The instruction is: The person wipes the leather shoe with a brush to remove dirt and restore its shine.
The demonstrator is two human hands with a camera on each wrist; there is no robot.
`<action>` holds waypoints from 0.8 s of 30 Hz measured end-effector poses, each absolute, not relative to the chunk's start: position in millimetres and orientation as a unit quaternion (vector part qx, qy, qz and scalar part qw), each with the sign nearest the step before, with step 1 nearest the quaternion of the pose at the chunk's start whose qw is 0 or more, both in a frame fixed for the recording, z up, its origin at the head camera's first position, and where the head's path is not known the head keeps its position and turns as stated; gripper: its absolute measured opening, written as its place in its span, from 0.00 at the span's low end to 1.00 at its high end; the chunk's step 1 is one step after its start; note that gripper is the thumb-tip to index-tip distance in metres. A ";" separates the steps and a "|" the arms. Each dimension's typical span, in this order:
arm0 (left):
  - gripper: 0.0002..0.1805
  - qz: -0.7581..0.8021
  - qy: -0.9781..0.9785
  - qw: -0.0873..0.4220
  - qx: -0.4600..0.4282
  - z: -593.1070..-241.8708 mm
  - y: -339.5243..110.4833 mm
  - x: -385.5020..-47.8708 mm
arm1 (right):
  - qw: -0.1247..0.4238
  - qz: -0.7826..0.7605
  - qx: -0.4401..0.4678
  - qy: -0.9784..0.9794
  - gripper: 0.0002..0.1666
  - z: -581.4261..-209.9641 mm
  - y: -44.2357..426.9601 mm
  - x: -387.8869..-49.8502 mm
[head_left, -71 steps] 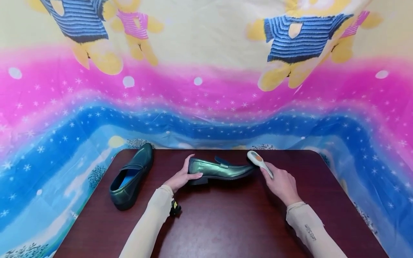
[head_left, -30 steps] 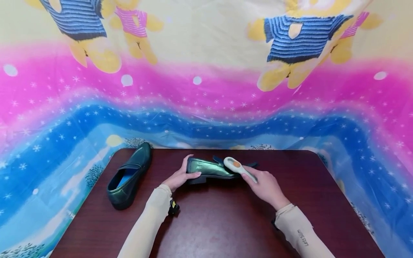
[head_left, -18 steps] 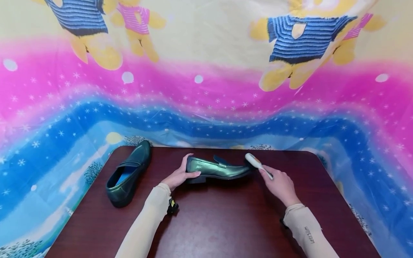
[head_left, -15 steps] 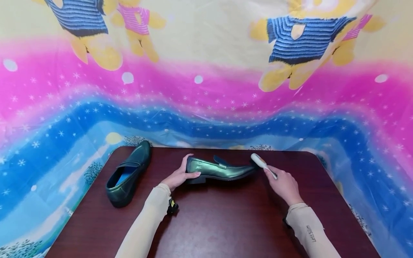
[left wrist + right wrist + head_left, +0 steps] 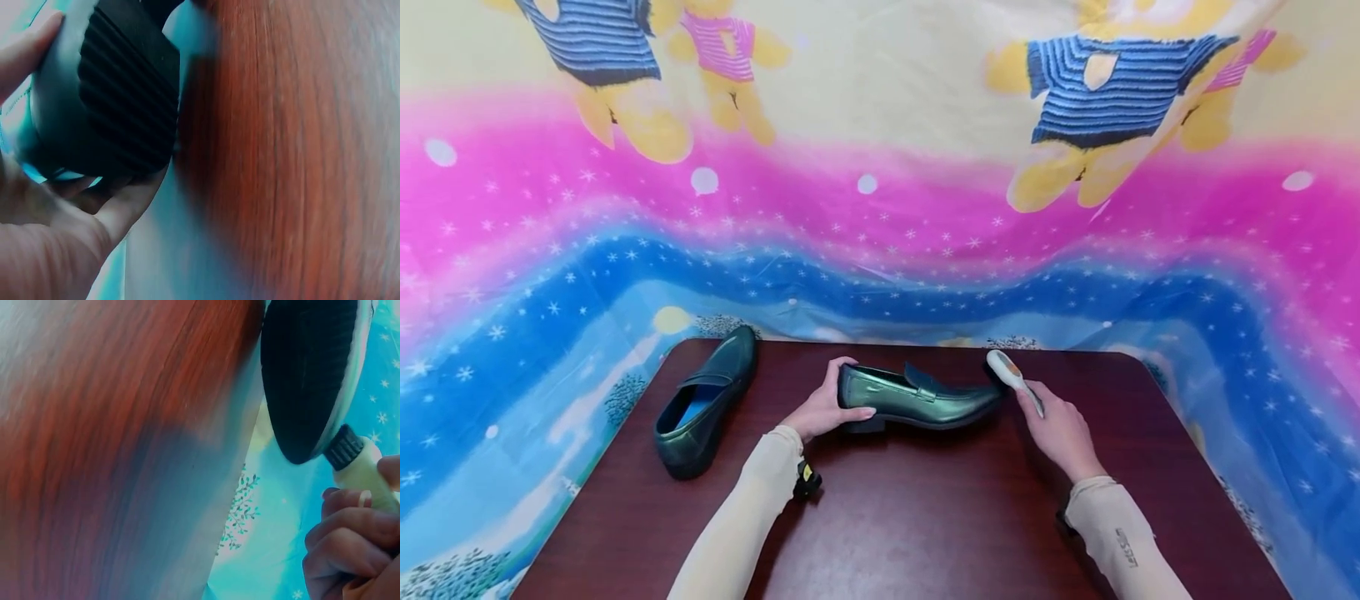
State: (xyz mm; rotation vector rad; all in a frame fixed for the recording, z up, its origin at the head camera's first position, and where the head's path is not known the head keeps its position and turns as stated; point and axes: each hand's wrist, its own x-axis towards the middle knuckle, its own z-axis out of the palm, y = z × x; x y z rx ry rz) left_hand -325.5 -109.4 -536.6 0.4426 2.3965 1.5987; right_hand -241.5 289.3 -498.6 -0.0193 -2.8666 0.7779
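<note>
A dark green loafer (image 5: 925, 402) is held above the table in the head view, toe to the right. My left hand (image 5: 823, 408) grips its heel, thumb on the near side; the left wrist view shows the ribbed heel (image 5: 128, 94) close up. My right hand (image 5: 1063, 429) grips the handle of a white shoe brush (image 5: 1017, 379), with its head at the loafer's toe. In the right wrist view its dark bristles (image 5: 344, 447) meet the toe edge beside the black sole (image 5: 306, 381). A matching loafer (image 5: 707, 408) stands at the table's left.
The dark red-brown wooden table (image 5: 880, 517) has rounded far corners. Behind it and along its sides hangs a patterned cloth (image 5: 880, 225) with bears and snowflakes, close to the table's edges.
The brush went left along the loafer's upper, then back right to the toe. The held loafer has tilted slightly, showing more of its opening. The left hand keeps its grip on the heel.
</note>
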 end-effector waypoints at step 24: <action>0.54 0.223 0.932 -0.040 0.283 -512.7 -84.3 -309.6 | -0.111 0.414 0.030 -0.903 0.21 -504.2 241.2 -226.4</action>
